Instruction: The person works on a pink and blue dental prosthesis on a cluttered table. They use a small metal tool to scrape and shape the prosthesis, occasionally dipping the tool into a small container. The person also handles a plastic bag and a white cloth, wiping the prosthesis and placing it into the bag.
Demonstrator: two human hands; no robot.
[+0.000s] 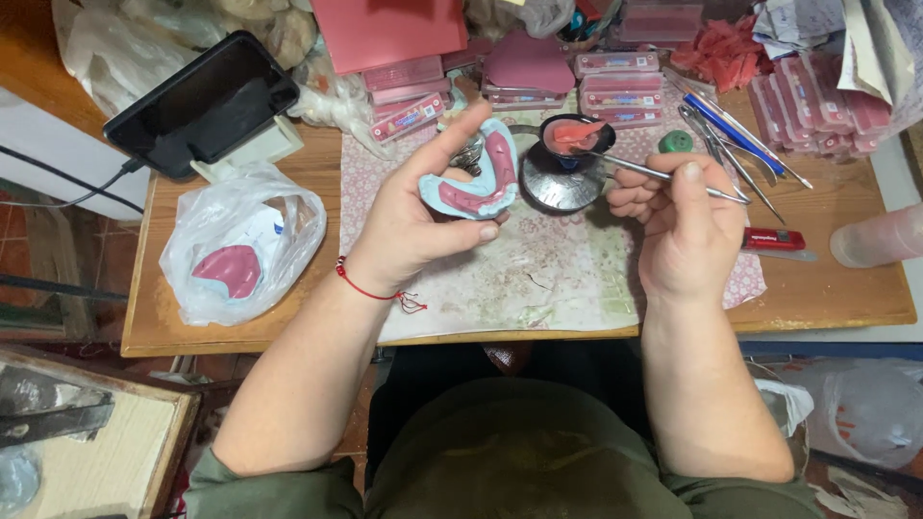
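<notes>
Dental cast [473, 183]: pale blue base, pink wax ridge on top. Small dish [575, 135]: black rim, salmon-pink wax inside. Probe [663, 176]: bare silver metal. Bench [836, 288]: orange-brown wood. Mat [538, 279]: whitish, faint pink floral print with green stains. Wrist string [370, 288]: red. Plastic bag [240, 245]: white, pink piece showing through. Wax boxes [620, 91]: pink. Phone [202, 101]: black. Lighter [772, 239]: red.

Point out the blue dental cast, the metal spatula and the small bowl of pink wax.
blue dental cast [471, 187], head view, on its pink wax rim.
metal spatula [639, 170], head view, on the bare shaft between bowl and fingers.
small bowl [550, 130], head view, on its dark rim.
</notes>
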